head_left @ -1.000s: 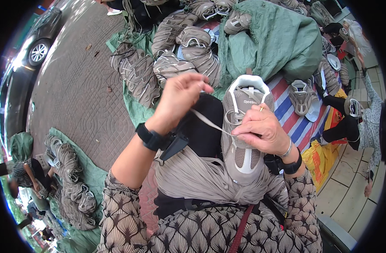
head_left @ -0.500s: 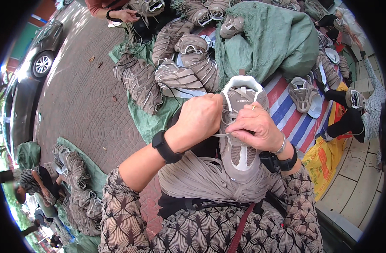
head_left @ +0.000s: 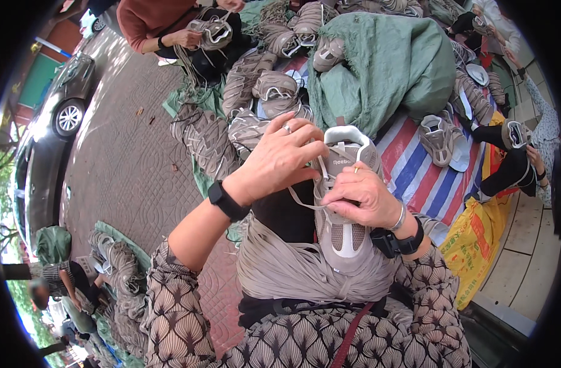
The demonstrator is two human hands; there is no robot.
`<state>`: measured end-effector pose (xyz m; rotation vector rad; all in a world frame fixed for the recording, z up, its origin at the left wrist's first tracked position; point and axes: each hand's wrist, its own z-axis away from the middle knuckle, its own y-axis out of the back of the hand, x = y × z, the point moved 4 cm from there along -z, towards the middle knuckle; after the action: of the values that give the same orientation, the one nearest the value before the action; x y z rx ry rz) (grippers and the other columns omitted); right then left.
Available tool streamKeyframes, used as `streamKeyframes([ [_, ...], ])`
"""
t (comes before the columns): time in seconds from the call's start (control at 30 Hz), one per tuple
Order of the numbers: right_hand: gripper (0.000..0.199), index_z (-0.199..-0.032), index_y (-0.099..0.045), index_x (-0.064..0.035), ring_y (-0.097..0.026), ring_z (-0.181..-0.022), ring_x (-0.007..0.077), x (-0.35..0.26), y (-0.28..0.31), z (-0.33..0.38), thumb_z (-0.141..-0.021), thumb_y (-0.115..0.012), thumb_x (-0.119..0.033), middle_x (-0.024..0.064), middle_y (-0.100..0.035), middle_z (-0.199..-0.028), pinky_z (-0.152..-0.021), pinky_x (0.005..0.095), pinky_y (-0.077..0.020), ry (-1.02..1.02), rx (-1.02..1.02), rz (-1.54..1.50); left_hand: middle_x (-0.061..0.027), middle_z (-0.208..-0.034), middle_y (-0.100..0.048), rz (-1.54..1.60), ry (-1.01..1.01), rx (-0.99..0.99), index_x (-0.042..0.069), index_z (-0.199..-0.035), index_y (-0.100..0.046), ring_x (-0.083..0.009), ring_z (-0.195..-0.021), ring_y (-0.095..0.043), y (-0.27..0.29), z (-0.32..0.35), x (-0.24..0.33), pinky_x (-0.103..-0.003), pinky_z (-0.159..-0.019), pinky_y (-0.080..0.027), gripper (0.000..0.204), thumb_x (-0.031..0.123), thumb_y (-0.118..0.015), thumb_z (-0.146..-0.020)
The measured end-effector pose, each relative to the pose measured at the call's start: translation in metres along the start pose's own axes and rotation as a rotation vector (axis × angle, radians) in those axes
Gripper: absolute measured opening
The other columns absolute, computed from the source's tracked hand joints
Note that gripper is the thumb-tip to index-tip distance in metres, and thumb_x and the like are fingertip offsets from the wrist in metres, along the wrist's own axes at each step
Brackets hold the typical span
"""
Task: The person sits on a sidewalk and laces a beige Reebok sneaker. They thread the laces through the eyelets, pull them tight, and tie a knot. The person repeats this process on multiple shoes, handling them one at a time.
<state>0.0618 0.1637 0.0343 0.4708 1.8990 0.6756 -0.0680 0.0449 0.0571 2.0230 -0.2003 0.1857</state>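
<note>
Shoe: grey-beige mesh sneaker with white collar (head_left: 345,202), upright on the lap, dead centre.
Left hand (head_left: 279,158): a second ago raised up-left pulling lace, now down at the collar, fingers pinched on the pale flat shoelace (head_left: 305,205).
Right hand (head_left: 360,195): still clamped over the shoe's tongue.
Meaning: lace drawn through, looks like the next eyelet's up.
Lap: bundle of loose beige laces (head_left: 293,270).

My left hand (head_left: 279,161) hid the beige shoe's (head_left: 344,202) eyelets — my right hand (head_left: 361,197) covered its tongue and lace ends.
</note>
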Motion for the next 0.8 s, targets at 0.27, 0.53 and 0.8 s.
streamKeyframes([
  [0.27,0.006,-0.091,-0.069,-0.0035,-0.054,-0.071,0.0111,0.011,0.008,-0.002,-0.088,-0.068,-0.009,0.0016,-0.057,-0.076,-0.065,0.0251,-0.0396,-0.292,0.287,-0.447,-0.0008,-0.082,-0.058,0.65,0.094,-0.299,0.01,-0.082,-0.067,-0.0206,-0.085,-0.056,-0.042,0.009,-0.043,-0.035,-0.082,-0.039,0.027,0.032,-0.08,-0.076],
  [0.53,0.006,-0.089,-0.067,-0.0013,-0.053,-0.065,0.0112,0.011,0.005,-0.005,-0.087,-0.067,-0.006,0.0031,-0.056,-0.076,-0.059,0.0253,-0.0421,-0.393,0.276,-0.356,0.005,-0.079,-0.061,1.165,1.026,-0.059,0.004,-0.083,-0.067,-0.0024,-0.075,-0.05,-0.087,0.009,-0.086,-0.02,-0.066,-0.04,0.024,0.025,-0.064,-0.096],
  [0.8,0.009,-0.09,-0.067,-0.0015,-0.06,-0.072,0.0254,0.008,-0.001,-0.012,-0.082,-0.065,-0.006,0.0094,-0.061,-0.078,-0.066,0.0337,-0.0466,-0.277,0.075,-0.195,-0.0208,-0.09,-0.069,0.123,0.817,-0.321,0.005,-0.094,-0.069,-0.0386,-0.089,-0.066,-0.118,0.021,-0.156,-0.049,-0.08,-0.049,0.035,0.037,-0.055,-0.092],
])
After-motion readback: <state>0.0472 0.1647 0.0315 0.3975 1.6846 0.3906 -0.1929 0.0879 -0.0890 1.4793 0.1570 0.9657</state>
